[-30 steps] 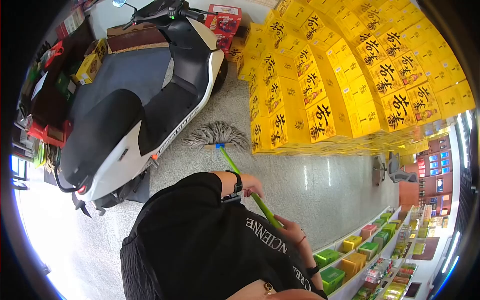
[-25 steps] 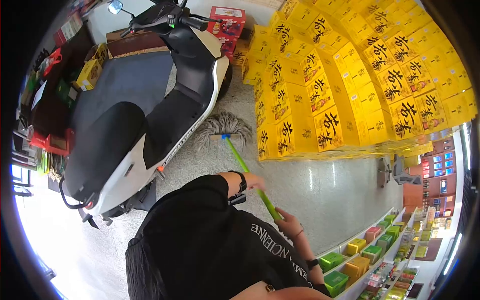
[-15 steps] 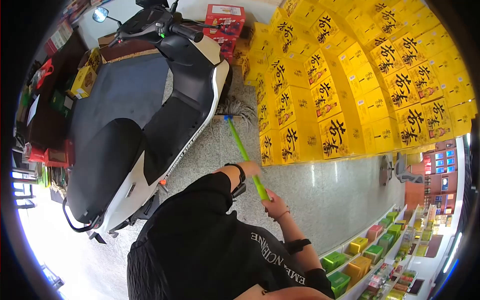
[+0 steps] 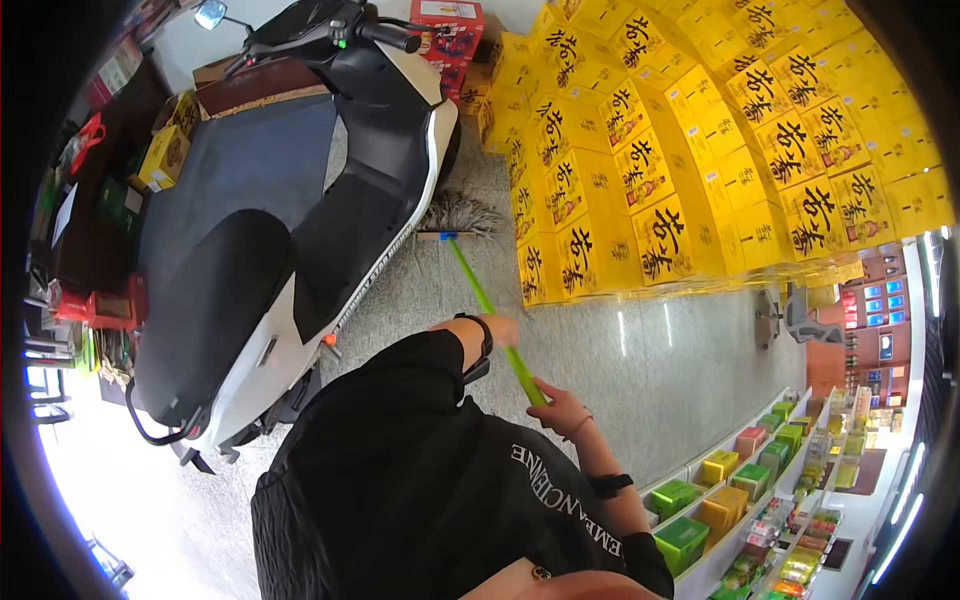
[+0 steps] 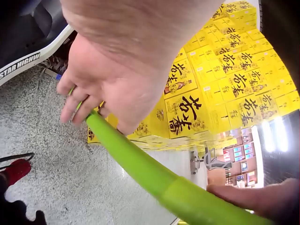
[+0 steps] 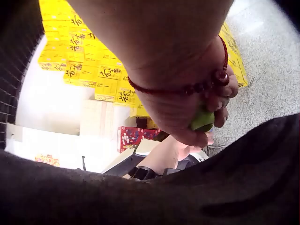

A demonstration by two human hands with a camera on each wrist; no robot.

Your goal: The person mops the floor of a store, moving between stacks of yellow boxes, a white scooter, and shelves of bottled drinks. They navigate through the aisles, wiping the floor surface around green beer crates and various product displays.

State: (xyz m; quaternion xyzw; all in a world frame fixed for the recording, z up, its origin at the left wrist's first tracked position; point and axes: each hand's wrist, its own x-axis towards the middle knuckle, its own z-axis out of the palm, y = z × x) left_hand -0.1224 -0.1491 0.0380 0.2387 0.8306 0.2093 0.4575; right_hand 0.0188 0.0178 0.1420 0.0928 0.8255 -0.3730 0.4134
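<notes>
The mop (image 4: 458, 213) is set head-down on the floor (image 4: 640, 400) beside the scooter (image 4: 385, 160), close to its front wheel (image 4: 452, 155). Its green handle (image 4: 480, 293) is slanted away from the scooter. Partway along, the handle is held by the left grip (image 4: 503, 329), fingers curled over it; the top end, farther from the scooter, is wrapped by the right grip (image 4: 563, 412). Yellow cartons (image 4: 650, 180) are stacked alongside the scooter, apart from it; red boxes (image 4: 447, 38) are set past its front wheel.
</notes>
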